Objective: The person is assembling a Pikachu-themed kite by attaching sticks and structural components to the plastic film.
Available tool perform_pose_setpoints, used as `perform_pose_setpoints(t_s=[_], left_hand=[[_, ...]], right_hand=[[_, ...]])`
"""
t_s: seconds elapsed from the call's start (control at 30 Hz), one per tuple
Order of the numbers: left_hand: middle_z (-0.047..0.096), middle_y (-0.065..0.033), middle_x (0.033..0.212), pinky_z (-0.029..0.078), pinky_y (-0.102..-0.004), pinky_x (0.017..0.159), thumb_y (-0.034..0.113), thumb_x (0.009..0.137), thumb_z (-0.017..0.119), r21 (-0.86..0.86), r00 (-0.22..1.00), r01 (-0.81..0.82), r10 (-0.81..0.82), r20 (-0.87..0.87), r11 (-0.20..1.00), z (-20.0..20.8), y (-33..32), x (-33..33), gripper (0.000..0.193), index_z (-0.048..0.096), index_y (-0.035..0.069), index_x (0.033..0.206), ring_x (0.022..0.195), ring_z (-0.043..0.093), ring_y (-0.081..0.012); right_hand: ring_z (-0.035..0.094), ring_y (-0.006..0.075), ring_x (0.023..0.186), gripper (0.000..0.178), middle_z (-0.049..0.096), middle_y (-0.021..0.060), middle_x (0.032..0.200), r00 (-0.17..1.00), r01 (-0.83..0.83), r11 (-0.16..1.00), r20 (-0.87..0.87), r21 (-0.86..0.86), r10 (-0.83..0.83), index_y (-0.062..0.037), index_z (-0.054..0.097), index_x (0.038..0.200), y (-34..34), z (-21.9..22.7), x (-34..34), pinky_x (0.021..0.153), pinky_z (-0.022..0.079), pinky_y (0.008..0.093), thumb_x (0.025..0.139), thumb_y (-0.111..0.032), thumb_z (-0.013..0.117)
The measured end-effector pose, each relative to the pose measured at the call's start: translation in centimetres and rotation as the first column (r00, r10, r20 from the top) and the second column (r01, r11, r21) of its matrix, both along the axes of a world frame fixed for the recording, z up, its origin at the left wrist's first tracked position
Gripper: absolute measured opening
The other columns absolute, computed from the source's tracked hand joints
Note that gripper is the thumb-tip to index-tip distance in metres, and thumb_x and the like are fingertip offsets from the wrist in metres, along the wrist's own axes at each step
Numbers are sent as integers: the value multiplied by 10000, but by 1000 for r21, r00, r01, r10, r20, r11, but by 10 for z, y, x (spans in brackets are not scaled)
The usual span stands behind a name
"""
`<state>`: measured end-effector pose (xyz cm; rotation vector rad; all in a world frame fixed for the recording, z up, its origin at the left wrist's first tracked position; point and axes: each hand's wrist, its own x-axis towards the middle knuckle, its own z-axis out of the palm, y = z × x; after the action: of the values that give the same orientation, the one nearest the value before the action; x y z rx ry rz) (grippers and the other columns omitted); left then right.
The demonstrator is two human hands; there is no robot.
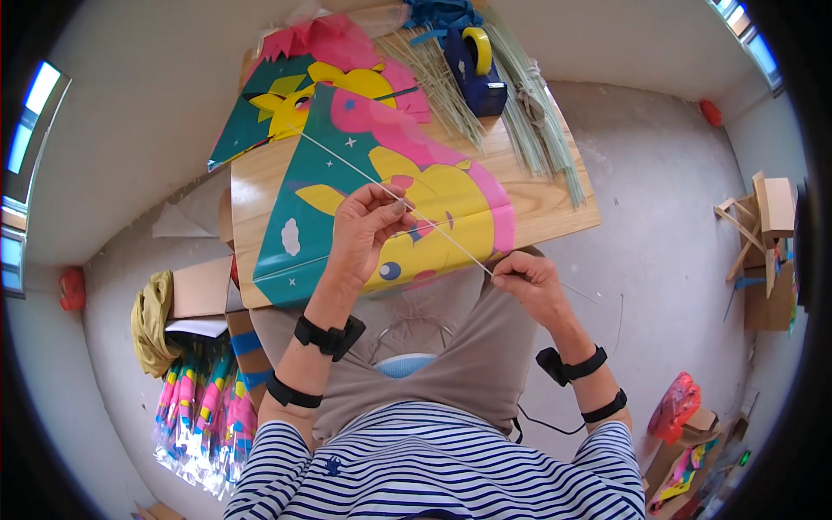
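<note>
A colourful kite sheet (433,186) with a yellow and pink cartoon print on teal lies on the wooden table (555,204). A thin white stick (347,160) runs diagonally across it. My left hand (364,230) pinches the stick near the sheet's middle. My right hand (530,282) grips the stick's lower end at the table's near edge. A second printed kite sheet (286,95) lies behind, at the table's far left.
A blue tape dispenser (475,65) with a yellow roll stands at the table's back, beside bundles of thin sticks (533,130). Cardboard boxes (204,290), a yellow cloth (149,321) and packed kites (204,407) lie on the floor left. More boxes (767,243) stand right.
</note>
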<state>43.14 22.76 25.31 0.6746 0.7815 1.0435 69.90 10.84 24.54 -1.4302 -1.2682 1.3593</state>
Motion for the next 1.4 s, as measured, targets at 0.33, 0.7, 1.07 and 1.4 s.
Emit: perform_pose_setpoints(t_s=[0.33, 0.7, 1.07, 1.4], left_hand=[[671, -127, 927, 579, -275, 730, -13, 921, 637, -159, 997, -56, 64, 49, 986, -13, 7, -12, 33, 611, 6, 932, 760, 658, -175], [661, -132, 889, 543, -277, 688, -23, 892, 639, -78, 992, -103, 97, -82, 992, 3, -10, -43, 52, 594, -10, 916, 721, 635, -177], [668, -141, 874, 556, -281, 654, -43, 880, 642, -115, 994, -95, 89, -62, 989, 4, -20, -44, 57, 603, -2, 887, 697, 649, -187], [661, -135, 884, 550, -268, 674, -20, 894, 626, -85, 996, -35, 28, -79, 996, 16, -22, -28, 33, 604, -2, 912, 707, 643, -172]], right_hand=[[555, 69, 715, 86, 649, -1, 806, 999, -46, 996, 0, -80, 46, 19, 685, 937, 10, 3, -10, 654, 462, 233, 856, -10, 690], [657, 154, 633, 289, 676, 85, 843, 893, 447, 886, 6, 122, -451, 26, 653, 1131, 270, -1, 47, 560, 486, 276, 886, -126, 673], [680, 262, 607, 116, 651, 128, 834, 878, 471, 859, 5, -202, -480, 35, 622, 933, 331, 5, 54, 487, 500, 372, 848, -8, 688], [718, 306, 800, 132, 613, 117, 854, 886, 384, 916, -232, -115, -401, 50, 584, 949, 286, 26, 65, 648, 559, 415, 873, -28, 660]])
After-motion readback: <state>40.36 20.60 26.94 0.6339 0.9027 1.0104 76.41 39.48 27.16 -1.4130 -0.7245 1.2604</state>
